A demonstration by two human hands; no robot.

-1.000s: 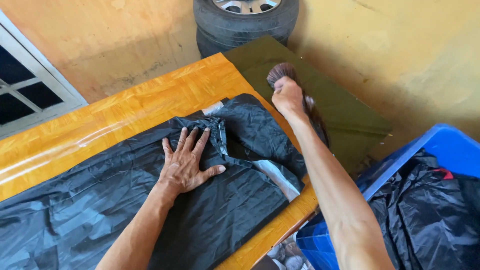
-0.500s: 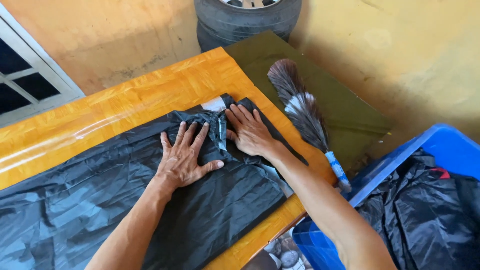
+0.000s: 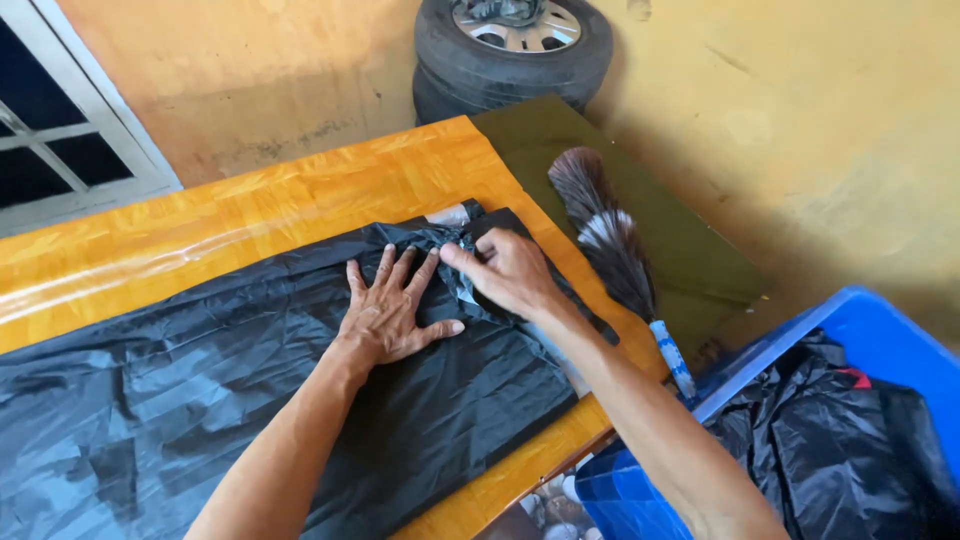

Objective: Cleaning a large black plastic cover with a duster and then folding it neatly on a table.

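A large black plastic bag (image 3: 200,380) lies flat across an orange wood-patterned table (image 3: 250,210). My left hand (image 3: 390,312) presses palm-down on the bag, fingers spread, near its crumpled right end. Beside it, my right hand (image 3: 510,270) pinches a crinkled fold of the bag between thumb and fingers. A feather duster (image 3: 610,245) with dark and white feathers and a patterned blue handle lies just right of my right hand, partly on the table edge.
A blue plastic crate (image 3: 850,330) holding more black plastic bags (image 3: 850,440) stands at the lower right. A dark green board (image 3: 650,200) lies behind the table, stacked car tyres (image 3: 510,50) against the yellow wall. A barred window (image 3: 60,150) is at the left.
My right hand has left the feather duster lying beside the bag, come back to the bag next to my left hand, and closed on a fold. My left hand stayed pressed down.
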